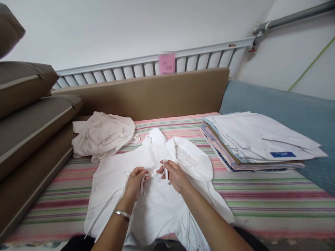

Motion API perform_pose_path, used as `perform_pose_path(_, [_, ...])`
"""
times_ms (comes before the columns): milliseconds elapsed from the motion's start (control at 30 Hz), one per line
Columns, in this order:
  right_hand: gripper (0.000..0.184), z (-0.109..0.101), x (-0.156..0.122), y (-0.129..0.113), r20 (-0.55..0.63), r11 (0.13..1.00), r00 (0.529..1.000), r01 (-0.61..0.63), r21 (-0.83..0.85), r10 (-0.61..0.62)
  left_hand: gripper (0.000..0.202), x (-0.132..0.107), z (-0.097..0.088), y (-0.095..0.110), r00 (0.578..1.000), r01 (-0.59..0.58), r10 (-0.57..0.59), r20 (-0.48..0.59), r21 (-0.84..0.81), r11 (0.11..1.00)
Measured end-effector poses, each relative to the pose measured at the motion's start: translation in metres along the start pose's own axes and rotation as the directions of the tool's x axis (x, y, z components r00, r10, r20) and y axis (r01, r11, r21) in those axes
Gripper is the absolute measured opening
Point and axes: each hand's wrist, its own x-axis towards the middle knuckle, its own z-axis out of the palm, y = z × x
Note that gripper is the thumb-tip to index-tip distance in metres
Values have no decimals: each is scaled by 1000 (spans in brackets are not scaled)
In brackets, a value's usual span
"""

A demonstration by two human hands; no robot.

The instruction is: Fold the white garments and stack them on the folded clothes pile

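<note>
A white garment (pixel 112 184) with thin ties lies spread on the striped sheet in front of me. Over its middle, my left hand (pixel 137 179) pinches a narrow white tie (pixel 142 186), its fingers closed. A short way to the right, my right hand (pixel 174 173) holds another white tie (pixel 166 173) between thumb and fingers, with the end hanging down. Between the two hands a small loop of tie shows. One more long tie (pixel 104 205) trails over the garment's left side. The left wrist wears a silver bracelet (pixel 122 214).
A crumpled off-white cloth (pixel 104 134) lies at the back left, beside stacked brown cushions (pixel 31 129). On the right is a pile of folded garments (pixel 261 136), a white one on top. A brown board (pixel 157 94) and a radiator (pixel 117 74) stand behind the striped sheet (pixel 261 198).
</note>
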Motion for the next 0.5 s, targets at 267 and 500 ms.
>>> perform_pose_path(267, [32, 9, 10, 30, 75, 959, 997, 22, -281, -1, 25, -7, 17, 7, 986, -101, 90, 137, 74, 992])
perform_pose_path(500, [29, 7, 10, 40, 236, 796, 960, 260, -547, -151, 28, -4, 16, -3, 991, -80, 71, 116, 74, 994])
